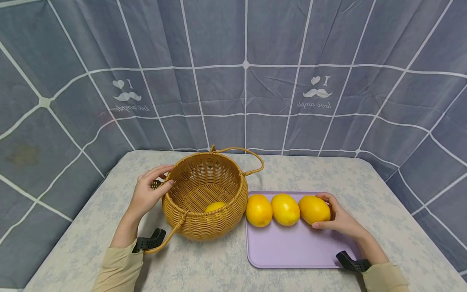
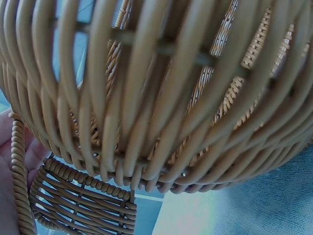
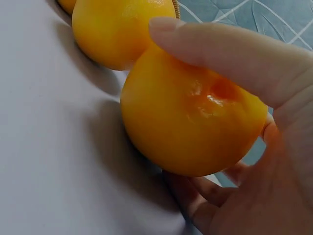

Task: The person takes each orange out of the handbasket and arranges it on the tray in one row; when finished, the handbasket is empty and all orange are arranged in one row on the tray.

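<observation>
A brown wicker basket (image 1: 204, 227) stands left of the middle of the table, one yellow lemon (image 1: 215, 207) inside it. My left hand (image 1: 147, 190) grips the basket at its left rim, beside a small woven flap (image 2: 83, 196). To the right, three lemons lie in a row along the far side of a purple tray (image 1: 284, 247): a left lemon (image 1: 259, 211), a middle lemon (image 1: 285, 209) and a right lemon (image 1: 313, 209). Around the right lemon my right hand (image 1: 339, 219) curls, thumb on the near side (image 3: 195, 41) and fingers round the far side.
The basket's two thin handles are folded outward, a back handle (image 1: 257, 156) toward the tray and a front handle (image 1: 171, 235) by my left wrist. A patterned cloth covers the table (image 1: 204, 267). Behind hangs a grey-blue checked curtain (image 1: 219, 93).
</observation>
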The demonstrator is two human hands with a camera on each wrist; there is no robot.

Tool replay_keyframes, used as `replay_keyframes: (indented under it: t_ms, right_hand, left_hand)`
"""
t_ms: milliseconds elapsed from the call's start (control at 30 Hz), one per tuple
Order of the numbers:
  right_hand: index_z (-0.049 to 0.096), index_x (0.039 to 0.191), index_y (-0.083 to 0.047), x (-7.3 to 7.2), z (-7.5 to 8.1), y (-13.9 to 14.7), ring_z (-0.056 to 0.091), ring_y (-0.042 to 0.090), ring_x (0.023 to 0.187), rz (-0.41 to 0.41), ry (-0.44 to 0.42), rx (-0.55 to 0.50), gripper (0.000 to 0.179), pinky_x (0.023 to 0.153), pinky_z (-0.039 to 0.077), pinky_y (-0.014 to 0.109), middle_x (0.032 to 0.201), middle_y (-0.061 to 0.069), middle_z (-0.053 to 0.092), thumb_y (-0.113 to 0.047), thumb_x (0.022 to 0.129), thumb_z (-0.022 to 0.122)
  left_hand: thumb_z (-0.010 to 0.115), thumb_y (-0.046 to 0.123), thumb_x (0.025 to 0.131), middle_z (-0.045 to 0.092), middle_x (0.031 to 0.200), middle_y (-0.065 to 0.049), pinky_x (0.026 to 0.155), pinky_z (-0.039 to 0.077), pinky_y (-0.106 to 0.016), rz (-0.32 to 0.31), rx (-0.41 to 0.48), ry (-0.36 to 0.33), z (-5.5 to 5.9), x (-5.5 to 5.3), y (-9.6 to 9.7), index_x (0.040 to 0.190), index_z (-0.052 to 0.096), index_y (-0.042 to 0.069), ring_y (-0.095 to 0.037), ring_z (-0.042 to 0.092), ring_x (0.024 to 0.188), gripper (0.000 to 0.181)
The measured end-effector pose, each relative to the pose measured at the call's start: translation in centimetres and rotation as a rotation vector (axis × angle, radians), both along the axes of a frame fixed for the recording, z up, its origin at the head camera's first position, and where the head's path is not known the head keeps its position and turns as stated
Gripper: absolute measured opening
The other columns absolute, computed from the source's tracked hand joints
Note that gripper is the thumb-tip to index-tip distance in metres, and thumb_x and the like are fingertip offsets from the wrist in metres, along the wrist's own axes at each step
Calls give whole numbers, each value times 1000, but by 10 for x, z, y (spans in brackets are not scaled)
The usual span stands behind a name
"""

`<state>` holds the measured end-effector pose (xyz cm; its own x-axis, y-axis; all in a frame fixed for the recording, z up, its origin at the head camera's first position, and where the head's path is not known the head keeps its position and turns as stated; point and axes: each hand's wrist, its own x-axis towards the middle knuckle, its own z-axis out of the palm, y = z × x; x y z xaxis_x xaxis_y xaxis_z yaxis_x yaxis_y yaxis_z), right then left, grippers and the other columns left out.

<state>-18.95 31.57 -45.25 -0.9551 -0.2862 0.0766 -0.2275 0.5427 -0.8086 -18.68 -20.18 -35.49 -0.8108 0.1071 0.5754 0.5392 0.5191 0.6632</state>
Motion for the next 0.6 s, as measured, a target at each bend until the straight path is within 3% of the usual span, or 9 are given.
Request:
replay_keyframes:
  t_ms: [133, 333, 600]
  right_hand:
    - [25, 135, -9, 1, 1, 3, 42, 3, 106, 55, -29, -35, 77, 92, 36, 25, 130, 14, 37, -16, 77, 76]
    - [22, 133, -6, 0, 5, 8, 45, 2, 107, 146, -102, -132, 72, 90, 36, 14, 131, 21, 35, -9, 81, 71]
    - [19, 140, -6, 1, 6, 8, 44, 0, 107, 153, -126, -134, 82, 87, 40, 16, 137, 25, 26, -11, 78, 74]
  left_hand:
    - [61, -8, 83, 59, 116, -24, 63, 41, -16, 0, 0, -5, 0, 0, 0, 115, 61, -10, -16, 49, 85, 33]
    - [60, -8, 83, 58, 117, -24, 63, 41, -17, 2, -1, -10, 1, 1, 0, 116, 61, -10, -19, 49, 86, 33]
    - [61, -9, 83, 59, 116, -24, 63, 41, -17, 6, -6, -8, 2, 0, 0, 115, 61, -10, -19, 50, 85, 33]
